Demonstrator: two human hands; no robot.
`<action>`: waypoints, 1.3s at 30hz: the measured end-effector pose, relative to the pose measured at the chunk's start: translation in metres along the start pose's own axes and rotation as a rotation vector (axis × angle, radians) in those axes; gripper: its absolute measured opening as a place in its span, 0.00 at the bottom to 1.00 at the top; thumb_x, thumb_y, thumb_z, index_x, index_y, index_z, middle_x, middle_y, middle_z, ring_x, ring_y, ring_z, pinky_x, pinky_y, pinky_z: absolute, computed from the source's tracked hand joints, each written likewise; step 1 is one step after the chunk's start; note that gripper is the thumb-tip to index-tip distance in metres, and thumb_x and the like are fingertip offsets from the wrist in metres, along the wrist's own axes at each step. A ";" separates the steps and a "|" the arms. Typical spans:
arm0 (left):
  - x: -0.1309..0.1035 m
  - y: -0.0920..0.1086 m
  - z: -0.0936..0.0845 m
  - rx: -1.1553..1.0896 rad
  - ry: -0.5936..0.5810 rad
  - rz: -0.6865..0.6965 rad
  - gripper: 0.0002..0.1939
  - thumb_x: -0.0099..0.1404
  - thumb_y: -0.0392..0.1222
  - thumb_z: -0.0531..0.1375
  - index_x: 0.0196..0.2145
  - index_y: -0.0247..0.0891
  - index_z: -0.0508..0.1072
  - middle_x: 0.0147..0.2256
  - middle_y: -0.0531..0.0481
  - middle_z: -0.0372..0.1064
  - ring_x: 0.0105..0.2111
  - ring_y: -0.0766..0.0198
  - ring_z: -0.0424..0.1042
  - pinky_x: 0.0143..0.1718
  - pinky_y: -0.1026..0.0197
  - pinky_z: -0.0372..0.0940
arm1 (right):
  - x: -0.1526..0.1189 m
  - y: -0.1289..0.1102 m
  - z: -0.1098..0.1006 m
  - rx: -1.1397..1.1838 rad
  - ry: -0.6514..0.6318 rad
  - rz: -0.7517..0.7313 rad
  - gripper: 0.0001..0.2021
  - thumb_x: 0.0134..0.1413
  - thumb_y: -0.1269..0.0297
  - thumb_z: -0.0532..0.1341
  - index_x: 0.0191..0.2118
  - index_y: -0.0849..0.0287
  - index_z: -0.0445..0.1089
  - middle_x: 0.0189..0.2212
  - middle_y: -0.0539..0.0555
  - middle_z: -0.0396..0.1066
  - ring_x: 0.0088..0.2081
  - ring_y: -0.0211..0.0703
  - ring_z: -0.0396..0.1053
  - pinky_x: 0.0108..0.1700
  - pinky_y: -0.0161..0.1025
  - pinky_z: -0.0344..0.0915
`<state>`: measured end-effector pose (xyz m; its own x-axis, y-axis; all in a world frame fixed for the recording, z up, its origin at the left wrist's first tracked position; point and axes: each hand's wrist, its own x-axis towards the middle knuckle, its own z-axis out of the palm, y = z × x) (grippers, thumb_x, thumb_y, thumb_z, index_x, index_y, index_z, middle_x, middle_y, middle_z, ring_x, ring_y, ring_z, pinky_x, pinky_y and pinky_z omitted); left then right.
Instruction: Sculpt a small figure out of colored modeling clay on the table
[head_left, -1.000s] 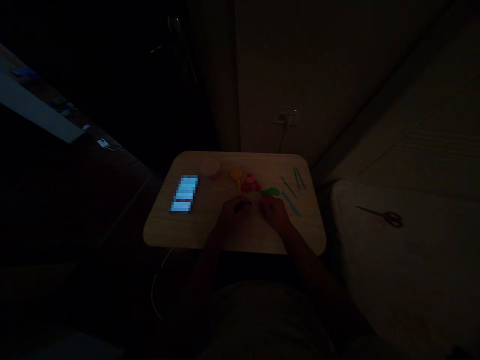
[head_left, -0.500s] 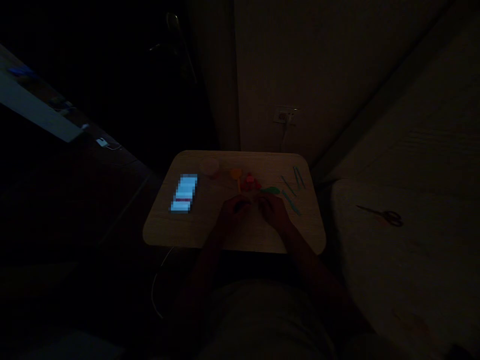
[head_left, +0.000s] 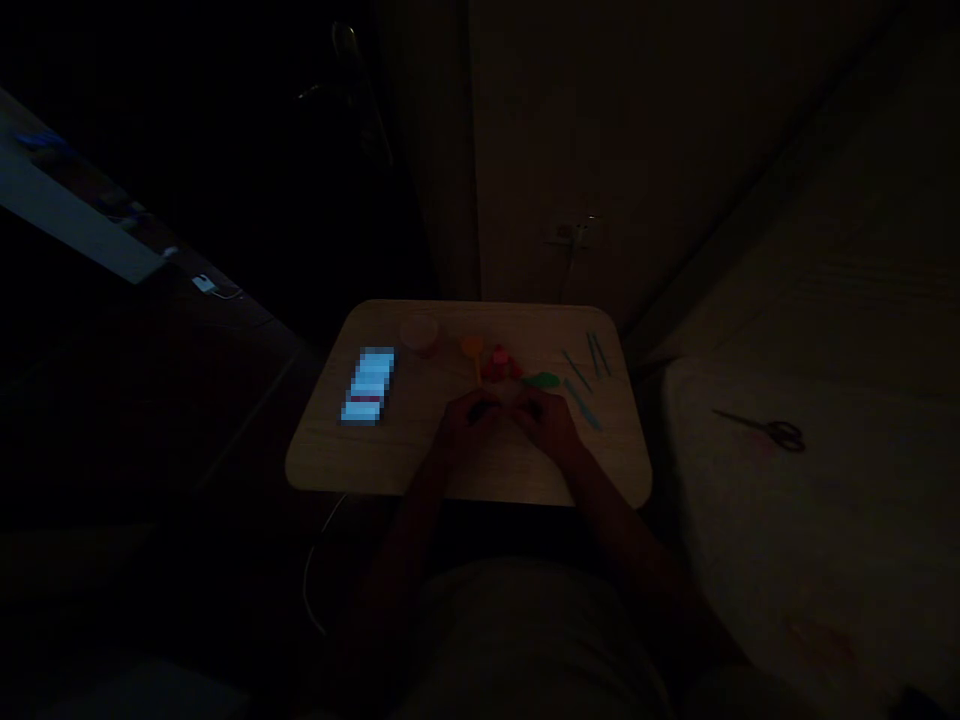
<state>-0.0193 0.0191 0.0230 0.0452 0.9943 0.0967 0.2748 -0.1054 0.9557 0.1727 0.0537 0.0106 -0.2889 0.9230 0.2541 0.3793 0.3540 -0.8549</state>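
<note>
In the dim head view, my left hand (head_left: 461,425) and my right hand (head_left: 551,422) face each other low over a small wooden table (head_left: 345,470). Both hands have curled fingers with the fingertips close together. Anything between them is too dark and small to make out. Just beyond the fingertips is a red lumpy object (head_left: 500,362). An orange scoop-like tool (head_left: 474,348) lies behind my left hand, its handle pointing toward it. Close to my right fingers rests a green flat tool (head_left: 543,380).
Several thin blue-green tools (head_left: 582,404) lie at the table's right. A round clear tub (head_left: 420,334) stands at the back left, near a lit phone (head_left: 367,386). Scissors (head_left: 780,434) lie on a pale surface to the right. A wall socket (head_left: 574,232) is behind the table.
My right hand's fingers have shifted slightly and curl a little differently. My left hand stays almost in place, and the objects on the table have not moved.
</note>
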 end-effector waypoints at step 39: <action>0.001 -0.004 0.000 0.004 0.018 0.016 0.10 0.65 0.46 0.64 0.38 0.37 0.79 0.37 0.49 0.78 0.38 0.61 0.75 0.43 0.61 0.69 | 0.002 0.000 0.000 -0.025 0.007 -0.037 0.10 0.58 0.56 0.66 0.33 0.58 0.74 0.25 0.50 0.70 0.27 0.40 0.64 0.32 0.37 0.60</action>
<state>-0.0201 0.0204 0.0196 0.0323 0.9926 0.1171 0.2780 -0.1214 0.9529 0.1723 0.0553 0.0111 -0.2970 0.9101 0.2889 0.3905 0.3918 -0.8331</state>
